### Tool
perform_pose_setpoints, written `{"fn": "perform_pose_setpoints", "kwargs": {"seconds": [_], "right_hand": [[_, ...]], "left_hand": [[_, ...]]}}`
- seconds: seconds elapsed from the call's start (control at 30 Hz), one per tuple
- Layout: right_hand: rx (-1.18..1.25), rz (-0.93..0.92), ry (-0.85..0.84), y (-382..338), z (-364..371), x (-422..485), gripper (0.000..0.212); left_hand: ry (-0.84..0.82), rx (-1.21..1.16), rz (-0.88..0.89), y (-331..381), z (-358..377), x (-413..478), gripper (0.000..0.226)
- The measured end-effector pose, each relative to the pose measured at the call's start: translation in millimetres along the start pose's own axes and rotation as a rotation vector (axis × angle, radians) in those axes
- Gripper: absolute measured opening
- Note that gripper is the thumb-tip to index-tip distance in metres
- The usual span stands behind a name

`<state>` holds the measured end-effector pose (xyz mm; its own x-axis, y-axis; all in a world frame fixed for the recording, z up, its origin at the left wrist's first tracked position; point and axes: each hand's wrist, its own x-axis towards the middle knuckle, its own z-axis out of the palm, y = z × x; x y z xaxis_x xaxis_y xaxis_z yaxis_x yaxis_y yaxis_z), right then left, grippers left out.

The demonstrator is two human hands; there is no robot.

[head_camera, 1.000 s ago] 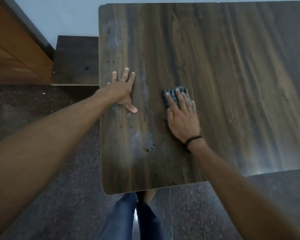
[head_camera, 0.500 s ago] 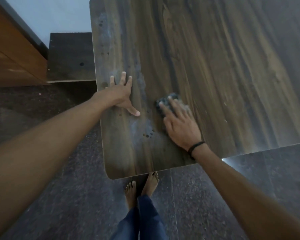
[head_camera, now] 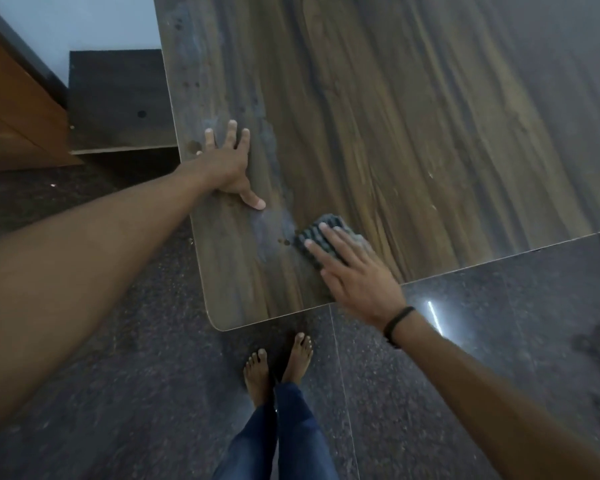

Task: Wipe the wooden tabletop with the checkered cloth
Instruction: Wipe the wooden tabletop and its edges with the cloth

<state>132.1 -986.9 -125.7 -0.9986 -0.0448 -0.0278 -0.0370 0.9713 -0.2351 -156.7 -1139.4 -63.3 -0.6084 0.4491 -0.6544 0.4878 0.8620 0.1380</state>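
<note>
The dark wooden tabletop (head_camera: 395, 116) fills the upper right of the head view. A folded grey checkered cloth (head_camera: 321, 232) lies on it close to the near edge. My right hand (head_camera: 354, 271) presses flat on the cloth, fingers stretched over it, a black band on the wrist. Only the cloth's far and left parts show beyond the fingers. My left hand (head_camera: 227, 164) rests flat on the table by its left edge, fingers spread, holding nothing. A pale dusty streak with dark spots (head_camera: 284, 241) runs down the wood between the two hands.
The table's rounded near-left corner (head_camera: 219, 325) is just ahead of my bare feet (head_camera: 278, 365) on a dark speckled tile floor. A low dark wooden block (head_camera: 118, 98) stands left of the table, with an orange-brown wooden panel (head_camera: 11, 109) at far left.
My right hand has drawn the cloth toward the table's near edge. My left hand has stayed planted by the left edge. The view has tilted down, so my feet show.
</note>
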Motion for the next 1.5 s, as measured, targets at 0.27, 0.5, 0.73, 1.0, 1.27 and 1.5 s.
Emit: {"fn": "perform_pose_setpoints", "kwargs": {"seconds": [0.27,0.5,0.73,1.0,1.27,1.5], "right_hand": [[0.008,0.094,-0.007,-29.5,4.0,-26.2,0.053],[0.037,0.302,0.022,-41.0,6.3,-9.9,0.055],[0.058,0.418,0.035,-21.3,-3.6,12.1,0.055],[0.045,0.322,0.045,-37.7,2.2,25.2,0.055],[-0.032,0.157,-0.026,-32.6,-2.4,41.4,0.055],[-0.044,-0.110,-0.114,-57.4,2.7,28.0,0.054]], "left_hand": [[0.002,0.026,-0.027,2.8,-0.1,-0.3,0.151],[-0.003,0.031,-0.047,7.7,-3.9,-4.9,0.151],[0.001,0.016,-0.054,8.1,-3.3,-5.6,0.154],[0.035,0.011,0.016,-34.3,-13.0,-15.6,0.152],[-0.010,0.026,0.022,-58.9,-6.4,-1.3,0.152],[0.006,0.049,0.046,-60.0,-5.5,-2.0,0.148]]}}
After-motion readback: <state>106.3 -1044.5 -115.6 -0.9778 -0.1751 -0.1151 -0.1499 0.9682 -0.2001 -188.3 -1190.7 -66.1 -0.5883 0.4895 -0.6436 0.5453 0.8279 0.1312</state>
